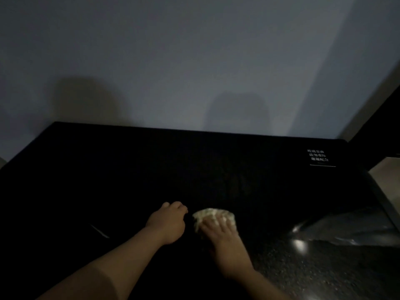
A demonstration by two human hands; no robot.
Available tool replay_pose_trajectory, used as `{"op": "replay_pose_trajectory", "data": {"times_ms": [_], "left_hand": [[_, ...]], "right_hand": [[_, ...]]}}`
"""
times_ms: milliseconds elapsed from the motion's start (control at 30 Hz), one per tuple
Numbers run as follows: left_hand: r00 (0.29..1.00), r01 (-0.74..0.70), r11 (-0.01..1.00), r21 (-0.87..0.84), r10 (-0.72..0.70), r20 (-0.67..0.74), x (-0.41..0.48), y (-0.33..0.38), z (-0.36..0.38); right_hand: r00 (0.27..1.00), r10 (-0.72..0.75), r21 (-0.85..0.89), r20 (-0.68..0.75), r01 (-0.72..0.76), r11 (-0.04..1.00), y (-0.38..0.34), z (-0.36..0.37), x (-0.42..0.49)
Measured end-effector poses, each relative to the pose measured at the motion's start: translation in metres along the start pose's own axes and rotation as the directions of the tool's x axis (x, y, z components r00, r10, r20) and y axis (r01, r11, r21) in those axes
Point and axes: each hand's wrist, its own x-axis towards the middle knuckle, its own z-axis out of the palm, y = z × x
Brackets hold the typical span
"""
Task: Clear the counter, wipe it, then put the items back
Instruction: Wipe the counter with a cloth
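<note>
A dark, glossy black counter fills the lower half of the dim head view. A pale, crumpled cloth lies on it near the front middle. My right hand lies on top of the cloth, fingers spread over it and pressing it down. My left hand rests on the counter just left of the cloth, fingers loosely curled and holding nothing. The two hands are close but apart.
A small white printed label sits at the counter's back right corner. A grey wall rises behind the counter. At the right a shiny speckled surface and a slanted reflective edge adjoin the counter.
</note>
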Motion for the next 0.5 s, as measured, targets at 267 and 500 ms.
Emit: {"op": "replay_pose_trajectory", "data": {"times_ms": [267,500], "left_hand": [[0.996,-0.011,1.0,0.017,0.01,0.085,0.017,0.001,0.0],[0.999,0.004,0.999,0.038,-0.002,-0.036,0.016,0.005,0.0]], "right_hand": [[0.794,0.608,0.004,0.015,-0.608,0.794,0.125,-0.048,0.028],[0.987,0.021,0.116,0.16,-0.04,0.992,0.03,-0.026,0.045]]}}
